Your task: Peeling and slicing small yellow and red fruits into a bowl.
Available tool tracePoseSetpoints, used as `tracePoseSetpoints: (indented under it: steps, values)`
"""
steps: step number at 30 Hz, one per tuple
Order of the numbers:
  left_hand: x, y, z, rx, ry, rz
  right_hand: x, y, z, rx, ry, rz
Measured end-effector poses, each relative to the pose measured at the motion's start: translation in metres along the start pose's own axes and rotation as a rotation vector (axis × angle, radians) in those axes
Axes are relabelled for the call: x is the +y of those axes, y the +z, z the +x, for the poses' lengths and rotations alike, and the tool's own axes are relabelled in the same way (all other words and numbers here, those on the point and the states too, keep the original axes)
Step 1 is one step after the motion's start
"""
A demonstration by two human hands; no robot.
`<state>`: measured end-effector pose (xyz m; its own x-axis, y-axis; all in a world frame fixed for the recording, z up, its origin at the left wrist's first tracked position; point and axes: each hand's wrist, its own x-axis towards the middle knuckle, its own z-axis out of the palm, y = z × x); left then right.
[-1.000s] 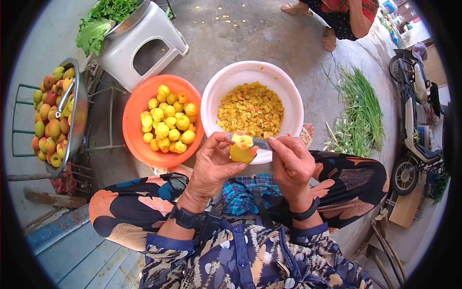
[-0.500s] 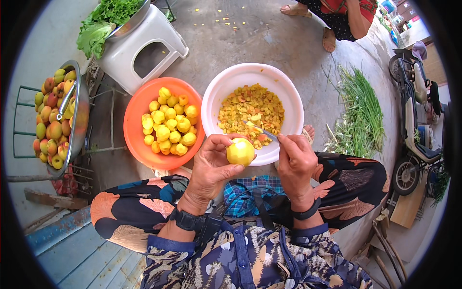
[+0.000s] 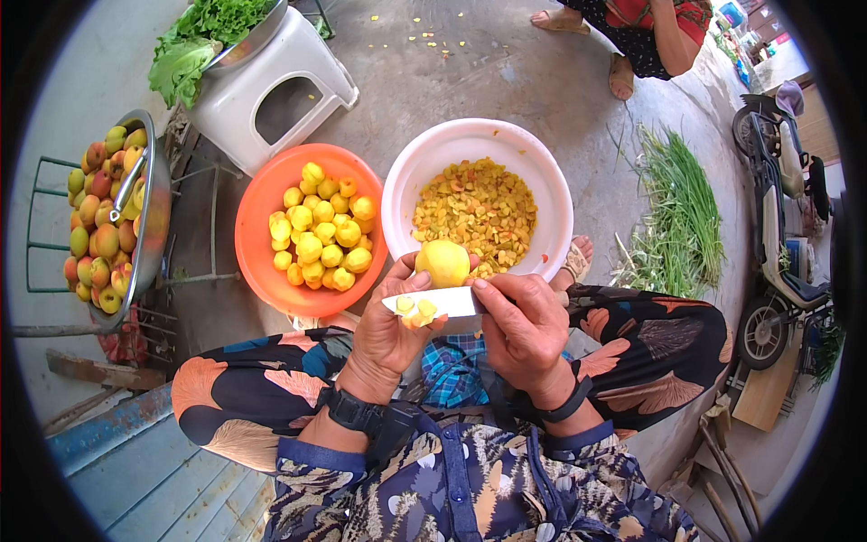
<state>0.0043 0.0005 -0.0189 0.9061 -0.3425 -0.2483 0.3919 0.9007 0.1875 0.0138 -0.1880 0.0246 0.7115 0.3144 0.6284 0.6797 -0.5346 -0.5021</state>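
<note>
My left hand (image 3: 384, 330) is closed round a peeled yellow peach (image 3: 442, 263), held over the near rim of the pink-white basin (image 3: 390, 194). In my right hand (image 3: 524, 330) is a knife (image 3: 456, 302); its wide blade lies flat across the near side of the peach, pointing left. Several thin peel slices (image 3: 415, 313) cling to the blade. Chopped yellow and reddish peelings (image 3: 474, 208) cover the basin's floor. Left of it, an orange basin (image 3: 248, 226) holds many peeled peaches (image 3: 321, 230).
At the far left, a metal bowl (image 3: 163, 212) of unpeeled peaches (image 3: 104, 217) rests on a green rack. A white stool (image 3: 235, 113) carries leafy greens (image 3: 208, 41). Long green stalks (image 3: 673, 217) lie on the floor at right, near a parked scooter (image 3: 786, 208). Someone sits at the top right.
The knife has come from over the basin to the peach, its blade now turned flat with peel slices on it. The peach has moved slightly away from me.
</note>
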Motion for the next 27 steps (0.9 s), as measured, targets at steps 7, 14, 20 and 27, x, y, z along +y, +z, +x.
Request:
tracePoseSetpoints:
  steps: [7,14,20,27]
  values:
    - [-0.006,0.006,-0.002,0.158,0.014,0.021,0.001,-0.001,-0.002,-0.007,-0.072,-0.067]
    - [-0.012,0.012,-0.005,0.200,0.027,-0.030,0.002,-0.002,-0.003,-0.033,-0.080,-0.116]
    - [-0.014,0.000,-0.005,0.122,0.073,-0.014,0.000,-0.002,-0.003,-0.025,-0.092,-0.160]
    - [-0.018,-0.003,-0.006,0.111,0.104,0.005,0.005,0.000,-0.004,-0.001,-0.074,-0.172]
